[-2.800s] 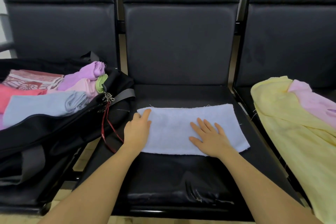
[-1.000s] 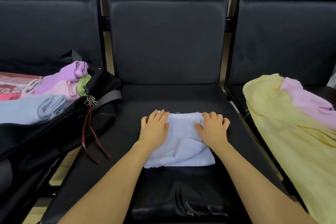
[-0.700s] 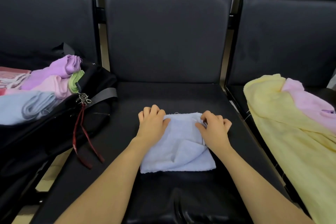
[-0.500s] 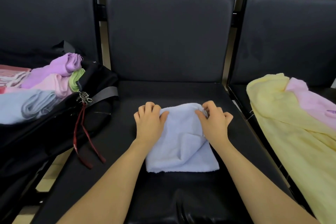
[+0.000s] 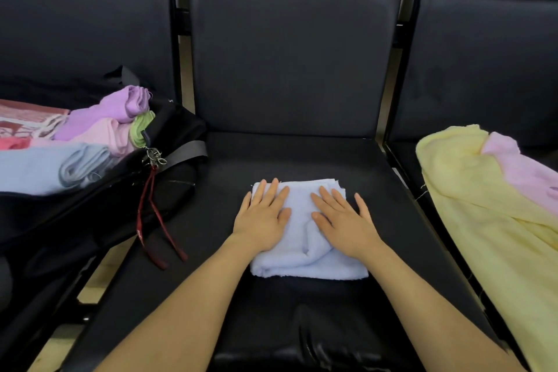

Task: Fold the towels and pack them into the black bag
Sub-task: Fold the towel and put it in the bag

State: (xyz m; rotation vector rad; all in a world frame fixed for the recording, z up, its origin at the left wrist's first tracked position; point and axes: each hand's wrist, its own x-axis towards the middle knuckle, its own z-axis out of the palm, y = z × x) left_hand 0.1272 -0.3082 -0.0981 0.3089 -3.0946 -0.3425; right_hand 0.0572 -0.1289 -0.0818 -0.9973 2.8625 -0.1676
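A pale blue towel (image 5: 302, 263) lies folded into a small rectangle on the middle black seat (image 5: 302, 157). My left hand (image 5: 262, 220) presses flat on its left half, fingers straight. My right hand (image 5: 344, 220) presses flat on its right half, fingers spread. The open black bag (image 5: 99, 208) sits on the left seat and holds several folded towels, among them a purple one (image 5: 120, 106), a pink one (image 5: 105, 133) and a light blue one (image 5: 45, 166).
A yellow towel (image 5: 483, 220) with a pink towel (image 5: 522, 169) on top lies loose on the right seat. A red strap (image 5: 151, 214) hangs from the bag's zipper over the gap between the seats. Black seat backs stand behind.
The long flat towel has been folded into a small rectangle. Both hands gripped its far edge half a second ago; now they lie flat and press on it.
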